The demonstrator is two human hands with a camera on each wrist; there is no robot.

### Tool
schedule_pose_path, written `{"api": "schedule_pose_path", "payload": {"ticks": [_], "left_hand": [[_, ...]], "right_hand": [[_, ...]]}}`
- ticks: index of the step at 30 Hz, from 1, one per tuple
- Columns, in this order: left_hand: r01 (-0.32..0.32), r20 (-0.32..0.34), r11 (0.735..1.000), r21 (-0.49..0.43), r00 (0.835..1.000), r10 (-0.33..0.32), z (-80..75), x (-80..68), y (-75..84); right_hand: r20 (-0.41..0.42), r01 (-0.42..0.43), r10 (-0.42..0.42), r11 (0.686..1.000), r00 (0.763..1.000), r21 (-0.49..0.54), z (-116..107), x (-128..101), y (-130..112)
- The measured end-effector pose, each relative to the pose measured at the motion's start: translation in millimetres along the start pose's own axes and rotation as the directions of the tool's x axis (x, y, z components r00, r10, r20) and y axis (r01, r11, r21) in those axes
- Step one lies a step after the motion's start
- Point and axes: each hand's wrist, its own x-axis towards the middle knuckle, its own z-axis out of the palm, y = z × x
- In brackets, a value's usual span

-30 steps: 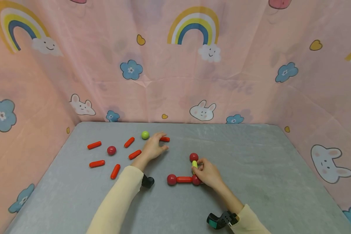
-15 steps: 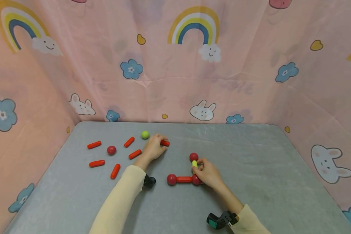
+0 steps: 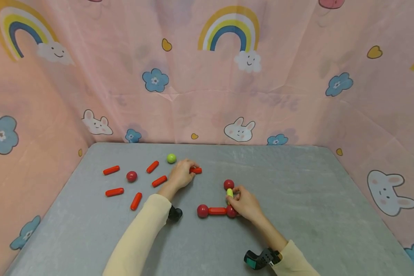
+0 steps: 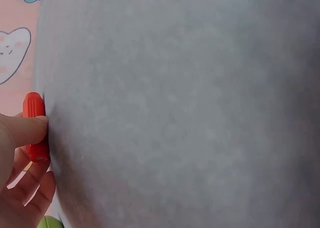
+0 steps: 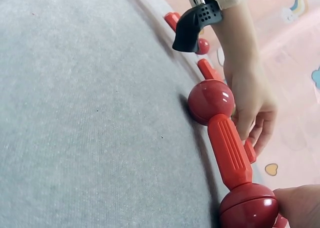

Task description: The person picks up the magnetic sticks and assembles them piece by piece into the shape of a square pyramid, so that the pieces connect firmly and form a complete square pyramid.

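Observation:
On the grey table (image 3: 296, 184) lies an L-shaped build: a dark red ball (image 3: 202, 211), a red rod (image 3: 217, 211), a corner ball mostly under my fingers, a short green rod (image 3: 229, 193) and a top red ball (image 3: 229, 184). My right hand (image 3: 243, 203) pinches the green rod and rests on the corner ball (image 5: 248, 205). Farther back, my left hand (image 3: 182, 173) pinches a loose red rod (image 3: 195, 170), which the left wrist view shows between thumb and fingers (image 4: 34, 125).
Several loose red rods (image 3: 114, 192) lie at the left with a red ball (image 3: 131, 176) and a green ball (image 3: 171, 158). Pink patterned cloth (image 3: 207, 76) walls the table on three sides. Bare grey surface spreads to the right.
My left hand has closed on the loose red rod and drawn it slightly toward me and the build. The right hand stays on the green rod.

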Motion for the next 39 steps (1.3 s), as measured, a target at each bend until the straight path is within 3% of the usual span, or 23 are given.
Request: {"api": "schedule_pose_path", "payload": {"ticks": [6, 10, 20, 31, 39], "left_hand": [[-0.031, 0.058, 0.999, 0.018, 0.998, 0.029, -1.4, -1.0, 3.5], [-0.084, 0.089, 0.996, 0.014, 0.993, 0.082, -2.3, -2.9, 8.6], [-0.237, 0.138, 0.971, 0.016, 0.963, 0.233, -1.8, -10.2, 25.9], [-0.260, 0.179, 0.966, -0.011, 0.949, 0.258, 8.5, -16.7, 39.8], [-0.276, 0.172, 0.961, -0.029, 0.945, 0.277, 15.6, -16.5, 45.1]], "right_hand": [[-0.006, 0.010, -0.010, 1.000, 1.000, -0.009, -0.6, -0.3, -0.2], [-0.011, 0.006, -0.006, 1.000, 1.000, -0.014, -0.4, 0.1, -0.5], [-0.015, -0.008, 0.007, 1.000, 1.000, -0.012, -1.1, 0.5, -0.8], [-0.002, -0.010, 0.010, 1.000, 1.000, 0.005, -0.8, -0.9, -1.7], [0.007, -0.011, 0.011, 1.000, 1.000, -0.008, -0.2, -0.7, -2.2]]}}
